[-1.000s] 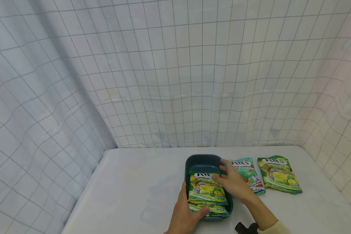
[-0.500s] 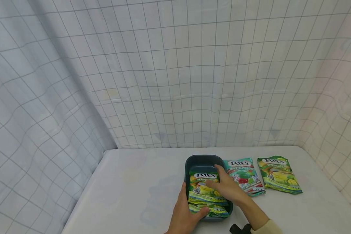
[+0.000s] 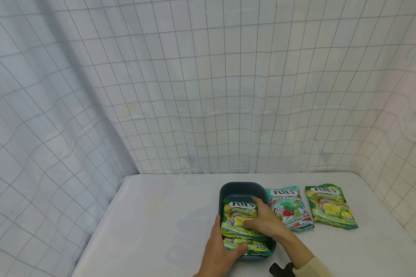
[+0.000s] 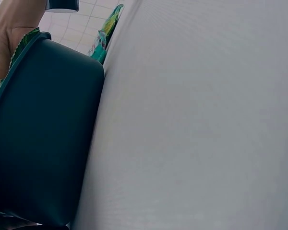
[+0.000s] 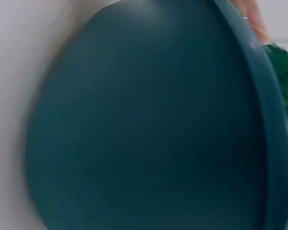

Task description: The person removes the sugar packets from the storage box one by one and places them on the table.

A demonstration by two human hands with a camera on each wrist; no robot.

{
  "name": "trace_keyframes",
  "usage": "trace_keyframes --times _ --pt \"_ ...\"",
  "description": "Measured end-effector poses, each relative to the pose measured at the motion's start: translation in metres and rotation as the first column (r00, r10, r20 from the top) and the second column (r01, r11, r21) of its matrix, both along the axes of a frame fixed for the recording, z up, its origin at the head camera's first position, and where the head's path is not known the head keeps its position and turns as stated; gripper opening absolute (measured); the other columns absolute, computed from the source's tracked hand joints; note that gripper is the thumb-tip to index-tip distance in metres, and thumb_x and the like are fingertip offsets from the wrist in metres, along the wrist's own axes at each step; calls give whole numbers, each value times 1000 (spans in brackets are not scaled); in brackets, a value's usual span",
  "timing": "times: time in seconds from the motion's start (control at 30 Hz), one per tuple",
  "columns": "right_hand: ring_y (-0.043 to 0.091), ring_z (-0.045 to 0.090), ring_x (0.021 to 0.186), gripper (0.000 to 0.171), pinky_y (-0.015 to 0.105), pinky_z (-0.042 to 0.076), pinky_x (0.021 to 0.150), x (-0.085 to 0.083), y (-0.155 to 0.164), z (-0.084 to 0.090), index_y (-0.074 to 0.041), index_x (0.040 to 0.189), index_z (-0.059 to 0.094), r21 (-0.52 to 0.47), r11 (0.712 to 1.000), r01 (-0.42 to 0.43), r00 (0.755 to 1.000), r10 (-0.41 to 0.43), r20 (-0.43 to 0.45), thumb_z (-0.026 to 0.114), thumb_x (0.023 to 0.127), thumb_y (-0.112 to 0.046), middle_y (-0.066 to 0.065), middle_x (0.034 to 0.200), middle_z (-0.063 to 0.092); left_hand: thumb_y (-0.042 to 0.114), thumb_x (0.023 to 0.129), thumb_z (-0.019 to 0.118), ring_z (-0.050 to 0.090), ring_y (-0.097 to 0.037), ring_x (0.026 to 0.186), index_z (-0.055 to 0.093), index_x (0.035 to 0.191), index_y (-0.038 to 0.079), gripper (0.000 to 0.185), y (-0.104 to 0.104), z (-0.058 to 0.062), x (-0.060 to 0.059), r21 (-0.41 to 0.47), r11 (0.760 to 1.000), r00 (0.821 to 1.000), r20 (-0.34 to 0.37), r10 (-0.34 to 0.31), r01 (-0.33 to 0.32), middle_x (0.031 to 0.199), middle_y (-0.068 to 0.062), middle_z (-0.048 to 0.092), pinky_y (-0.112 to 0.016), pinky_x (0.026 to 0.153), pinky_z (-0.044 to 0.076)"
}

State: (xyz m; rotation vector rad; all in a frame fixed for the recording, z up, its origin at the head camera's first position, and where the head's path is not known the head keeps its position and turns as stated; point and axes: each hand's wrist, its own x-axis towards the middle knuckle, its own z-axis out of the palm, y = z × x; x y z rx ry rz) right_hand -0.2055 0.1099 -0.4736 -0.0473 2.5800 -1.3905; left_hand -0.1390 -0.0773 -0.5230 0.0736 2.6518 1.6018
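A dark teal tray [image 3: 242, 187] stands on the white table [image 3: 159, 223] and holds a stack of green and yellow candy packets [image 3: 237, 219]. My left hand [image 3: 225, 246] grips the tray's near left corner, its thumb lying over the lowest packet [image 3: 260, 250]. My right hand [image 3: 260, 219] rests flat on the top packet, fingers fairly straight. The left wrist view shows the tray's outer wall [image 4: 38, 134]. In the right wrist view the tray's wall [image 5: 144, 124] fills the frame, with a packet's edge [image 5: 285, 72] at the right.
Right of the tray lie a teal mint candy packet [image 3: 289, 207] and, farther right, a green and yellow one [image 3: 329, 206]. Gridded white cloth [image 3: 194, 96] hangs behind and at both sides. A black wrist camera [image 3: 280, 269] sits on my right forearm.
My right hand has slid left across the top packet, from the tray's right rim to over its middle. The packet has shifted slightly. The left hand has kept its hold.
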Motion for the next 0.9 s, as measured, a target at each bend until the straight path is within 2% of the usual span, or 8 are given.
trace_keyframes --times 0.13,0.33,0.53,0.9 --pt "48 51 126 101 66 41 101 -1 -3 -3 1 157 30 7 1000 18 1000 -18 -7 88 77 -20 29 146 47 61 85 76 41 -42 140 11 162 0 118 0 0 -1 0 1000 1000 5 0 0 161 -25 28 -62 105 41" --pt "53 44 131 103 67 40 101 0 -5 -5 2 158 24 -47 997 59 998 -60 -2 87 79 -18 34 148 41 60 86 76 40 -41 140 11 162 -1 117 0 1 -1 9 1000 1000 6 -5 5 161 -25 28 -62 106 41" --pt "50 47 128 101 66 40 102 0 -3 -5 3 157 25 -90 989 120 993 -120 1 85 79 -17 34 147 42 61 85 76 41 -42 139 10 163 1 118 0 2 0 12 1000 1000 24 -2 2 161 -26 28 -63 104 41" --pt "56 34 138 100 63 37 108 -2 1 -3 9 156 19 -237 957 169 985 -157 69 81 80 -7 44 150 31 62 84 76 40 -45 140 9 163 2 119 2 2 0 3 1000 1000 29 8 -9 161 -26 27 -66 103 41"
